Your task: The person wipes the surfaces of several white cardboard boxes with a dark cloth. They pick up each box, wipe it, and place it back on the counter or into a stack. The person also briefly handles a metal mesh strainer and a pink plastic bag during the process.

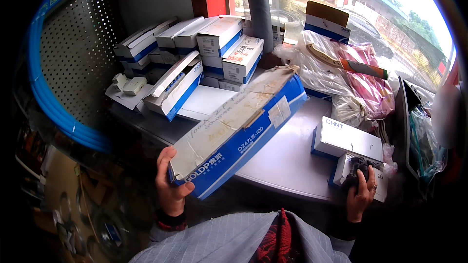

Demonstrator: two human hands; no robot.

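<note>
My left hand (pixel 171 182) grips the near end of a long, worn blue and white GOLDP cardboard box (pixel 234 131), thumb on the blue side and fingers at the white top edge. The box slants up and away to the right above the white tabletop (pixel 278 160); whether its far end touches anything I cannot tell. Handwriting and brown stains mark its lid. At the right, my right hand (pixel 360 193) holds a crumpled black cloth (pixel 356 170) against a small white and blue box (pixel 342 171). Just behind that lies a larger CHINT box (pixel 347 138).
Stacked CHINT boxes (pixel 219 36) stand at the back left. An opened carton (pixel 179 84) sits before them, near small white devices (pixel 134 86). Plastic bags (pixel 325 65) fill the back right under the window, beside a dark-framed panel (pixel 409 128). Blue tubing (pixel 51 106) coils at left.
</note>
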